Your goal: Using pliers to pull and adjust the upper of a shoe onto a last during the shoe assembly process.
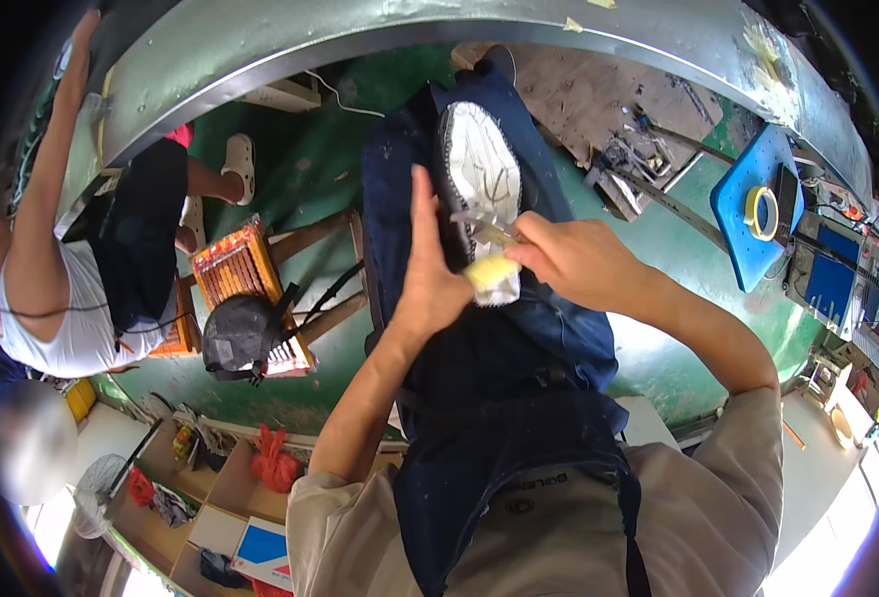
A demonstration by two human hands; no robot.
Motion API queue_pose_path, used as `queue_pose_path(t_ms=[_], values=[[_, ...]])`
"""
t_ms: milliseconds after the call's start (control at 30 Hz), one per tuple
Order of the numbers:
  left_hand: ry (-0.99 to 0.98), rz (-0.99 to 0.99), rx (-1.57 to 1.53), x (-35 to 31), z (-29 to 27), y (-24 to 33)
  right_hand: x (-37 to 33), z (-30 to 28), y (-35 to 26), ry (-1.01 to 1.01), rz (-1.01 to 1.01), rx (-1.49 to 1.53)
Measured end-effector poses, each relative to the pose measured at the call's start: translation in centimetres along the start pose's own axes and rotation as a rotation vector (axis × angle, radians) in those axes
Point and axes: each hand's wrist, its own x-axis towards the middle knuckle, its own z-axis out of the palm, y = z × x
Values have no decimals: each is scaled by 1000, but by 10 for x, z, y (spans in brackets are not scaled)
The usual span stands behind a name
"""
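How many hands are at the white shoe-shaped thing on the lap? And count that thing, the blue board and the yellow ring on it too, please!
Hands: 2, the left hand and the right hand
White shoe-shaped piece: 1
Blue board: 1
Yellow ring: 1
Total: 5

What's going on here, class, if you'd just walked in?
Someone in a navy apron has a white shoe-shaped piece with a stitched edge on their lap. The right hand grips a blurred tool over its near half, beside a blurred yellow thing. The left hand is at the piece's left side; whether it grips is unclear. Off to the left is another person in a white top.
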Motion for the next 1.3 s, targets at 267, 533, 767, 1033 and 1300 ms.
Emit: queue_pose_path(t_ms=[267, 533, 767, 1033, 1300], values=[[29, -223, -609, 36, -15, 10, 22, -54, -15, -328, 215, 450], [93, -182, -519, 45, -5, 8, 5, 32, -22, 185, 297, 614], [323, -187, -307, 45, 7, 10, 7, 49, -33, 283, 396, 800], [371, -4, 204, 46, 5, -1, -1, 60, -33, 324, 335, 1084], [139, -124, 302, 24, 13, 14, 0, -16, -5, 647, -183, 28]])
